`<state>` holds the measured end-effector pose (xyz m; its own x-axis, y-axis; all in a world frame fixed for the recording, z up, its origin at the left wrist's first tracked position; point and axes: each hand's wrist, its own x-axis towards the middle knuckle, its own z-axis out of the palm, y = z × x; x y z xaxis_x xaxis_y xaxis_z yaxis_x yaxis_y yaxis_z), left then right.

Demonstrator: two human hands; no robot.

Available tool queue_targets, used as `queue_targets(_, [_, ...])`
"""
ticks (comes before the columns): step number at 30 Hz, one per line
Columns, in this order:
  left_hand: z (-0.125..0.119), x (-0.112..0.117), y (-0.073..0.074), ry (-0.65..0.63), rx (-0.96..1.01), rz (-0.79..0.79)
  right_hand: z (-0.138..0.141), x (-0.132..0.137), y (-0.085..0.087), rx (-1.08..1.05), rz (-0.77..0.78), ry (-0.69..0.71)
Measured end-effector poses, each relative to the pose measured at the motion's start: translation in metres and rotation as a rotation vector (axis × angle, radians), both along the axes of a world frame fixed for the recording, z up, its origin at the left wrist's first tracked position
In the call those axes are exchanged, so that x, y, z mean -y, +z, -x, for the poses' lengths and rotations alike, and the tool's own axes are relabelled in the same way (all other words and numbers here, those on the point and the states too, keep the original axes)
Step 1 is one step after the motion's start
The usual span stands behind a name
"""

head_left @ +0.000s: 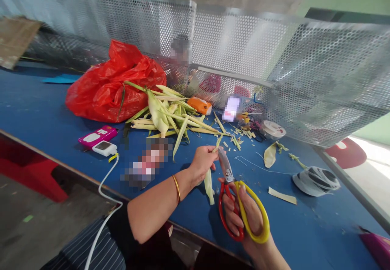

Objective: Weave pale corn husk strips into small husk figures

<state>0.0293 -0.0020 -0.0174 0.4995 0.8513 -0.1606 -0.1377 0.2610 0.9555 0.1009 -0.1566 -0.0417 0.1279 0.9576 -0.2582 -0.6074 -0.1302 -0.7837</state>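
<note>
A pale husk strip (209,185) is being pinched tight by the left hand (202,162) above the blue table (45,115). Scissors (227,171), blades nearly together, are being gripped through their loops by the right hand (243,217), at three o'clock of the strip. A husk pile (170,117) is lying at eleven o'clock.

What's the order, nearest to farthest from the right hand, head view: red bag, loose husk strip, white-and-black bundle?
1. Loose husk strip, just right of the right hand holding the scissors.
2. White-and-black bundle, farther right.
3. Red bag, far left, at the back.
</note>
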Motion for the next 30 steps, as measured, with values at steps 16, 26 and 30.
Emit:
queue_targets(16, [0.002,0.001,0.007,0.006,0.024,0.114,0.012,0.007,0.013,0.129,0.044,-0.153])
queue_targets(26, [0.009,-0.008,0.020,-0.041,0.122,0.400,-0.116,0.013,0.021,1.831,0.508,-0.143])
queue_targets(30, [-0.005,-0.010,0.027,-0.009,0.113,0.425,-0.136,0.001,0.022,2.114,0.583,0.041])
